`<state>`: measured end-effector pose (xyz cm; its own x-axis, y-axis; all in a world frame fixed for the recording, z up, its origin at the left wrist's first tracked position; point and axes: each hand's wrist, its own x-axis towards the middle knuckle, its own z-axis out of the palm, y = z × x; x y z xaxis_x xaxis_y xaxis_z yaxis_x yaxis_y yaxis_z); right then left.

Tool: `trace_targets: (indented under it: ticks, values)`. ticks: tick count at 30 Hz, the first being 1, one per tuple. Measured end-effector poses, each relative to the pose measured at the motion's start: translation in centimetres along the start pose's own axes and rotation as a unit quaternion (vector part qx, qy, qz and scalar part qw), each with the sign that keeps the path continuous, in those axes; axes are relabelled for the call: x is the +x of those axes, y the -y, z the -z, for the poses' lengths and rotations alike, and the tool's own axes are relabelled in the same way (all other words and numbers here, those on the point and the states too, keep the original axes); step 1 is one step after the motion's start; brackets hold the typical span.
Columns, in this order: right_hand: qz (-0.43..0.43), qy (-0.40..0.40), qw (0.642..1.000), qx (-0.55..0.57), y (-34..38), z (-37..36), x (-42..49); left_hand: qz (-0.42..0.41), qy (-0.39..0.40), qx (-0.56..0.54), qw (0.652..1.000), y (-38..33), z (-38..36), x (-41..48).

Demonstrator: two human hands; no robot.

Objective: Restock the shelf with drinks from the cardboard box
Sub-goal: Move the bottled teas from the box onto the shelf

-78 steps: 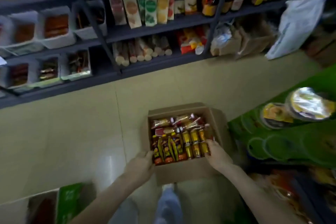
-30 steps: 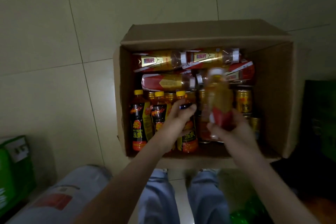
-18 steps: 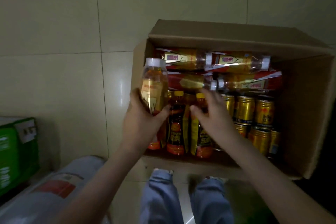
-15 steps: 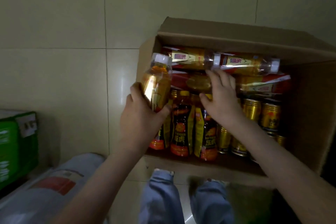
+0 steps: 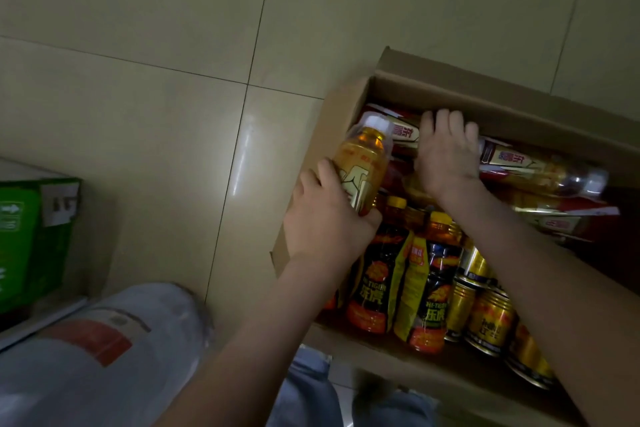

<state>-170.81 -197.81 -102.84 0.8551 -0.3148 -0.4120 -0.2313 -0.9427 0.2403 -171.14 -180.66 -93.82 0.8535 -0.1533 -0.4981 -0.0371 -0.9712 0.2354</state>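
Note:
An open cardboard box (image 5: 460, 87) sits on the tiled floor at the right, packed with drinks. My left hand (image 5: 327, 218) grips an upright amber bottle with a white cap (image 5: 363, 163) over the box's left wall. My right hand (image 5: 446, 152) reaches to the back of the box, its fingers laid over a lying red-and-gold bottle (image 5: 405, 133); the grip itself is hidden. More lying bottles (image 5: 540, 170) fill the back row. Orange-capped dark bottles (image 5: 433, 291) and gold cans (image 5: 491, 319) stand at the front. No shelf is in view.
A green carton (image 5: 31, 239) stands at the left edge. A large pale sack with a red patch (image 5: 97, 350) lies at the lower left. My jeans-clad legs (image 5: 311, 395) are just below the box. Tiled floor (image 5: 156, 80) spreads to the left and beyond.
The amber bottle passed from my right hand to my left, which now holds it at the box's left side. My right hand has reached deeper, onto the lying bottles at the back.

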Motion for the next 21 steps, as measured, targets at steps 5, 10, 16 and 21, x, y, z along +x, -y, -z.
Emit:
trace_targets:
  ticks: [5,10,16,21]
  values:
    - [-0.014,0.057,0.998,0.002,0.3,-0.4,-1.0,0.023,-0.01,-0.032,0.999,0.2,-0.1,-0.5]
    - [-0.005,0.075,0.997,0.018,-2.0,2.3,-2.9,0.022,-0.003,-0.072,0.997,0.3,0.8,-1.1]
    - [-0.063,0.096,0.978,0.174,-6.1,6.4,-10.3,-0.018,0.041,-0.085,0.995,1.0,4.5,-5.8]
    - [-0.121,0.095,0.95,0.272,-8.5,11.2,-20.7,-0.076,0.079,-0.103,0.989,-1.2,9.3,-9.8]
